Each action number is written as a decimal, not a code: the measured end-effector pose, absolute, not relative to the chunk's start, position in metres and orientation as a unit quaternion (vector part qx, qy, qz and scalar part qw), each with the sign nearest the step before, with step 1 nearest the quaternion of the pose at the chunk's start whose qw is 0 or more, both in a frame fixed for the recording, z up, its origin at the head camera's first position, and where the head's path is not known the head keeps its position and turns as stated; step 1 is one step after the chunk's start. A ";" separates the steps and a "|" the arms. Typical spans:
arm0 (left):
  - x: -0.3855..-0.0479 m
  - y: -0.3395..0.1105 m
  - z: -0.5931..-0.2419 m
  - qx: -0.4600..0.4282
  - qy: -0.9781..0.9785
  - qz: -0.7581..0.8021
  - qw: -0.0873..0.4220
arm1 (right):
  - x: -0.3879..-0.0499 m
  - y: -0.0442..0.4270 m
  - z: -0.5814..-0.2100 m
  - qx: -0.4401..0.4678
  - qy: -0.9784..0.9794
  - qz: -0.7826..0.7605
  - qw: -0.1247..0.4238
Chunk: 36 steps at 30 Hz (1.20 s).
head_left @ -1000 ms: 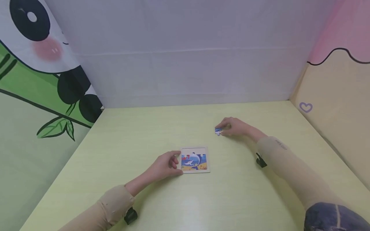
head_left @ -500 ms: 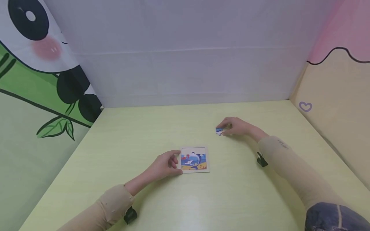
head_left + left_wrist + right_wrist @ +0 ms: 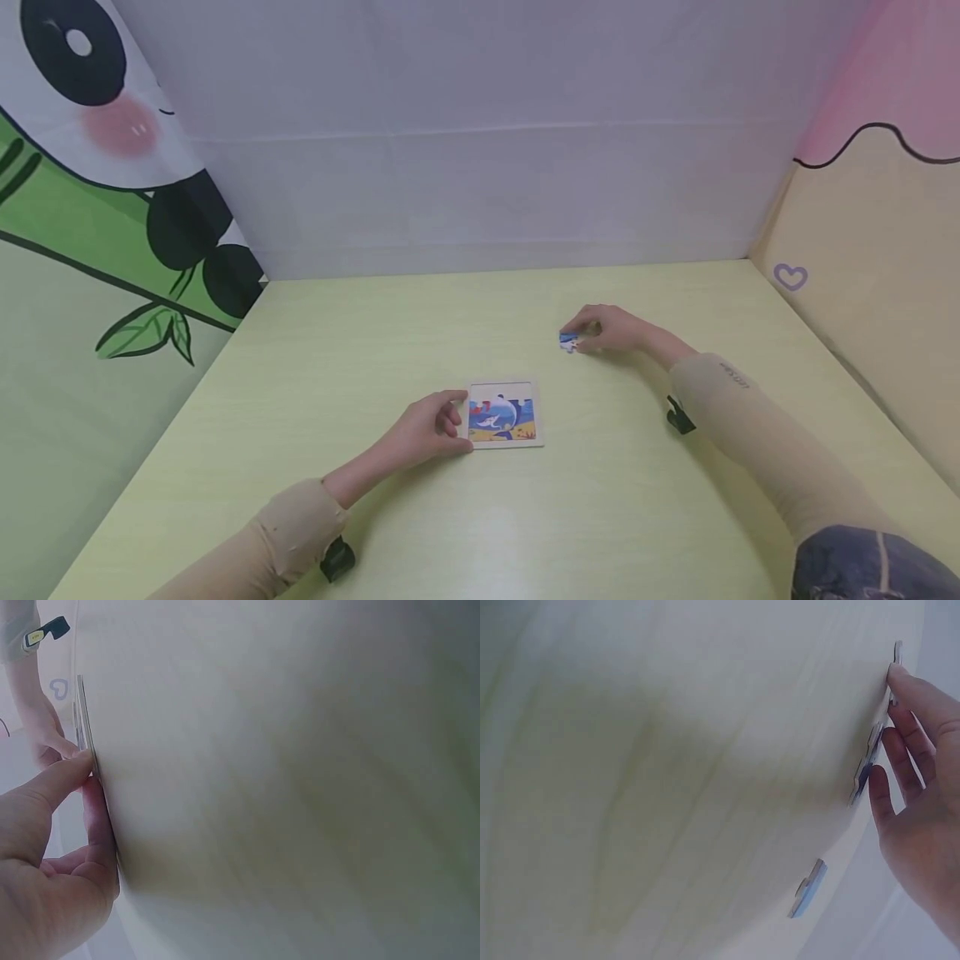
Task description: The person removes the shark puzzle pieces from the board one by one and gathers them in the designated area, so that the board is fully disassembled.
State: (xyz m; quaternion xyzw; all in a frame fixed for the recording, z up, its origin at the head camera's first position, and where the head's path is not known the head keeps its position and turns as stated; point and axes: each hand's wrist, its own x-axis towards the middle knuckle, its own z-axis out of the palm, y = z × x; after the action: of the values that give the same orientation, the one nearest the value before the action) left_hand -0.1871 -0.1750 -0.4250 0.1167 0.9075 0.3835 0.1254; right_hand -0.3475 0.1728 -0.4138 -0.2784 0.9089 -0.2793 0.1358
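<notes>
A square puzzle board (image 3: 503,444) lies flat on the table, showing a dolphin and a yellow sea floor, with a pale strip along its top. My left hand (image 3: 427,429) holds its left edge, index finger at the upper corner and thumb at the lower one. In the left wrist view, the board's edge (image 3: 85,720) is seen nearly side-on against the thumb. Farther back on the right, my right hand (image 3: 609,327) pinches a blue and white puzzle piece (image 3: 568,342) between thumb and index finger, low over or on the table; which, I cannot tell.
In the right wrist view, another thin piece (image 3: 866,765) lies beside the right fingers, and a separate blue-edged piece (image 3: 808,889) lies farther off. A pale back wall (image 3: 495,200) and printed side panels (image 3: 870,275) border the table (image 3: 375,333).
My right hand and its puzzle piece shifted very slightly to the right, then stayed still. The left hand keeps its hold on the board.
</notes>
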 end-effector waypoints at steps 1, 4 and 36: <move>-0.187 -0.175 -0.425 0.116 0.907 0.384 0.126 | -0.347 0.173 -0.414 -0.279 0.909 -0.280 0.136; -0.187 -0.175 -0.426 0.115 0.907 0.384 0.127 | -0.348 0.173 -0.414 -0.282 0.909 -0.277 0.133; -0.188 -0.174 -0.427 0.120 0.904 0.391 0.123 | -0.322 0.155 -0.422 -0.311 0.913 -0.264 0.025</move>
State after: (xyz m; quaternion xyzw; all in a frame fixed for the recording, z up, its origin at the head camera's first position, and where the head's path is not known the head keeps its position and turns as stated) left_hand -0.1884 -0.1736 -0.4270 0.1198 0.9041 0.3915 0.1228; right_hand -0.3215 0.1549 -0.4215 -0.3106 0.9128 -0.2641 0.0248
